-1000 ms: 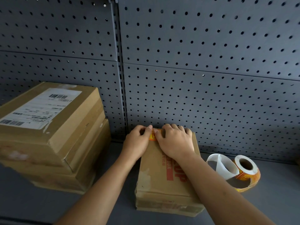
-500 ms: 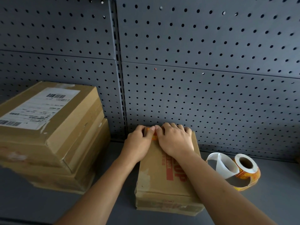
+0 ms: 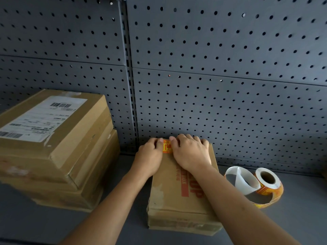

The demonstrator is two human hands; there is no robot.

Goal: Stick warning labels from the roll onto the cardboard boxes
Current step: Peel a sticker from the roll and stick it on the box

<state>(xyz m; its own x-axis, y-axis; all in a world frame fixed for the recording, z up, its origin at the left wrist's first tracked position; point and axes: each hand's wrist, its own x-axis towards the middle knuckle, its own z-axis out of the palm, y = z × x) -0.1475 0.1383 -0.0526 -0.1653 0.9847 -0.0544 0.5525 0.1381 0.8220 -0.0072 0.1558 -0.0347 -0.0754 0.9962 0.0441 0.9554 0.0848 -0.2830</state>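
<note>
Grey pegboard (image 3: pixel 221 106) behind shelf (image 3: pixel 53 225); pressing warning label (image 3: pixel 167 147) onto 12 o'clock edge of cardboard box (image 3: pixel 177 195), left hand (image 3: pixel 149 157) and right hand (image 3: pixel 192 154) flat, gripping nothing; next, likely peeling another from roll (image 3: pixel 268 183) at 3 o'clock.

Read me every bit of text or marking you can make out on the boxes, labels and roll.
"UP", big red letters partly hidden, on the small brown cardboard box.
"BOX", white in its red bar.
White shipping label on the stacked brown box: barcodes, text blurred.
Orange warning label: arrows, words unreadable.
Orange label roll: unreadable.
</note>
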